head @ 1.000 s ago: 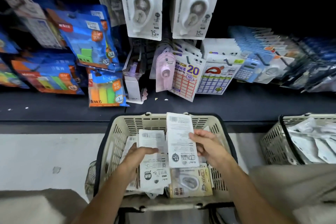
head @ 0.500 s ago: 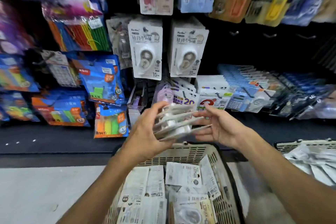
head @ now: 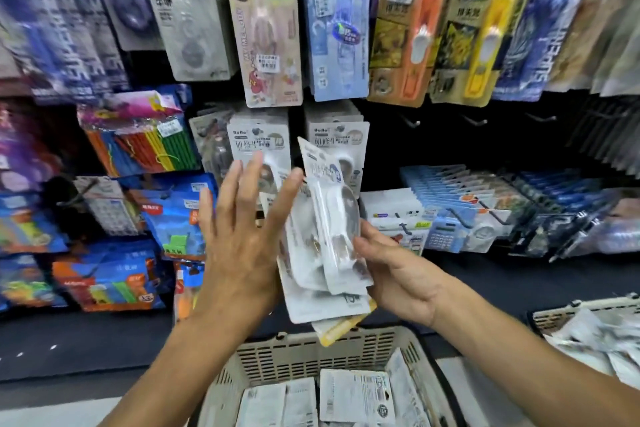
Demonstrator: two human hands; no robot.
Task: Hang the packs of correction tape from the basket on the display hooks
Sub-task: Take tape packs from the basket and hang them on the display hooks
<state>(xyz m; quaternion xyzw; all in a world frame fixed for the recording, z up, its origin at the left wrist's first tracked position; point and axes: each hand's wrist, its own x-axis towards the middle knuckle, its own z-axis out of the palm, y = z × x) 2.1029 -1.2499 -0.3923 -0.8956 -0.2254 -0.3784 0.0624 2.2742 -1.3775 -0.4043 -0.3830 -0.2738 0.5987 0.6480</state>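
While both hands are raised before the display, a fanned stack of correction tape packs (head: 323,236) is sitting between them.
Colourful sticky-note packets (head: 104,274) are hanging at the far left; next, the left hand (head: 242,236) is standing with fingers straight and spread, its palm resting against the stack's left side. Behind the stack, two matching white packs (head: 334,142) are hanging on display hooks. The right hand (head: 398,270) is gripping the stack's lower right edge, fingers curled round it. Below, the beige basket (head: 304,350) is holding more packs lying face down, and a second basket (head: 568,315) is sitting at the far right.
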